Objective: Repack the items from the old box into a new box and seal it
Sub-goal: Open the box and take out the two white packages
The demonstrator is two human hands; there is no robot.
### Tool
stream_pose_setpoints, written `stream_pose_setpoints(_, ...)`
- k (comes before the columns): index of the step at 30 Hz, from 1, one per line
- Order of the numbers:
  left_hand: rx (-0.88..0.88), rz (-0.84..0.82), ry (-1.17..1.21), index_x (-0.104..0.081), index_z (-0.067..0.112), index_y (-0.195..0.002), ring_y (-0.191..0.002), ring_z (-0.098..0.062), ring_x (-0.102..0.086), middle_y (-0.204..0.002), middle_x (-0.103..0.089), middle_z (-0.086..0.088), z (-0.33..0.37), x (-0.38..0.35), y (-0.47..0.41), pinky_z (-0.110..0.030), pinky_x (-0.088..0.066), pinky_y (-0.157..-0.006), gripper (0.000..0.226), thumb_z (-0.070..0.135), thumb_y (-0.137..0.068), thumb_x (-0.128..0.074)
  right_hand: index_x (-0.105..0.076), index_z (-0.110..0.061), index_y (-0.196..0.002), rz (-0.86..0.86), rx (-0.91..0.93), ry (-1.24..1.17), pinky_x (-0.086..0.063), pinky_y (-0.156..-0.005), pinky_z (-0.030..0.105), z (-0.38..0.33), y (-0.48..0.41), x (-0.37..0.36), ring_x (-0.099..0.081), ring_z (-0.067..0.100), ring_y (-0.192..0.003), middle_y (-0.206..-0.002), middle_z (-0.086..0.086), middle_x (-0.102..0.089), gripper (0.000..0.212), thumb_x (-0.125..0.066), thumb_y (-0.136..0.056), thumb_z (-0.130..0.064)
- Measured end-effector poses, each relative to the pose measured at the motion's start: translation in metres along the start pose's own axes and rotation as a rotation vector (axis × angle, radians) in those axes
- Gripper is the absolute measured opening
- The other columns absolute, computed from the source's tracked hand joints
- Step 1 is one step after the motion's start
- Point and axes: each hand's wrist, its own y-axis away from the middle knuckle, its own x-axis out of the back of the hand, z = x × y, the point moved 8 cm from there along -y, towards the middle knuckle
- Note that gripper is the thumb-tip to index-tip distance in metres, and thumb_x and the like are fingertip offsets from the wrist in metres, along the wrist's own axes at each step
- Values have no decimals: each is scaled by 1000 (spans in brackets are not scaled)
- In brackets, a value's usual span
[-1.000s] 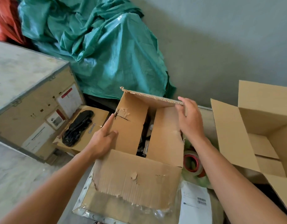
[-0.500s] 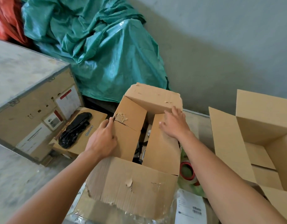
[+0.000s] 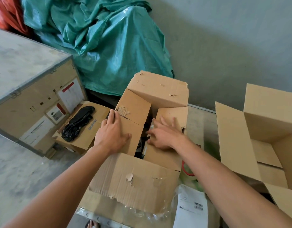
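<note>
Fingers of my left hand lay straight and flat on the left inner flap of the old box, thumb spread, gripping nothing. Those of my right hand were splayed flat on the right inner flap, likewise holding nothing.

Nearest the camera, a foot in a sandal was cut off by the bottom edge. Crumpled clear film clung below the box's torn front flap, which hung toward me. A printed shipping sheet lay just beside it on the right, its lower part out of frame. A roll of tape with a red core sat between the old box and the new box, largely hidden by my right forearm.

Through the gap between the two inner flaps only dark objects showed; I could not tell what they were. The far flap stood raised. The new box stood open to the right, well apart from my hands, with its bottom flaps visible inside and its right side cropped.

To the left and lower down, a small carton carried a black plastic bag; its contents were hidden. Beyond it stood a large labelled crate, partly cut off. A green tarpaulin was heaped against the grey wall, covering whatever lay beneath, with an orange sheet at the corner.
</note>
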Motion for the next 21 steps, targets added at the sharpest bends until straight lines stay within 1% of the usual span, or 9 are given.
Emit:
stream_pose_setpoints(3,-19,-1,2,1,13,-161,-147,-34,-26,-169,8,-3,0,3,3,-48,-43,-108,99,51,-94,-61,-45,-36,-150,-36,47,9,12,-114,75,-8,5,2,17,35,-155,-171,9,2,49,-43,-101,-43)
stream_pose_setpoints(6,-37,1,-21,0,12,-161,-147,-35,-26,-169,10,-4,0,3,4,-48,-42,-109,92,50,-97,-55,-48,-35,-144,56,92,-90,5,-118,72,-13,20,22,8,33,-156,-171,7,-1,42,-38,-103,-38)
stream_pose_setpoints(9,-30,8,-30,-1,11,-161,-150,-37,-21,-169,9,-8,1,3,4,-52,-32,-117,90,53,-98,-50,-53,-33,-130,181,120,-243,-6,-122,64,-14,45,52,3,29,-157,-171,5,-2,32,-38,-103,-41)
stream_pose_setpoints(12,43,20,-68,-2,10,-160,-153,-40,-9,-167,9,-15,7,1,5,-59,-19,-122,113,77,-83,-50,-56,-32,-106,320,75,-422,-27,-118,52,-7,77,82,-10,20,-156,-170,0,-10,27,-43,-100,-55)
stream_pose_setpoints(15,98,-6,-102,7,14,-159,-152,-46,0,-165,16,-21,24,-5,6,-65,-12,-119,142,95,-59,-53,-54,-26,-93,461,-35,-522,-44,-93,36,7,111,106,-35,18,-145,-158,-7,-31,32,-53,-95,-58)
stream_pose_setpoints(16,100,-32,-146,13,17,-158,-151,-49,3,-164,20,-22,28,-9,7,-68,-9,-117,147,96,-55,-55,-55,-26,-94,493,-67,-543,-44,-92,33,13,121,110,-38,17,-144,-158,-8,-32,28,-58,-95,-54)
stream_pose_setpoints(18,106,-76,-242,21,22,-157,-149,-53,9,-160,26,-26,32,-15,9,-74,-7,-114,151,89,-54,-67,-62,-26,-113,497,-138,-560,-39,-107,37,25,137,110,-32,17,-149,-169,-6,-18,23,-63,-96,-41)
stream_pose_setpoints(19,113,-86,-263,21,23,-157,-148,-55,11,-159,27,-27,31,-16,10,-75,-8,-114,151,82,-55,-73,-61,-24,-130,496,-167,-545,-35,-112,35,30,145,110,-31,18,-151,-170,-5,-12,35,-63,-97,-35)
stream_pose_setpoints(21,112,-101,-241,20,24,-157,-148,-55,9,-160,26,-27,31,-14,9,-75,-10,-114,147,80,-57,-72,-45,-14,-153,493,-234,-506,-32,-115,32,41,158,109,-32,21,-150,-171,-2,-7,58,-60,-98,-22)
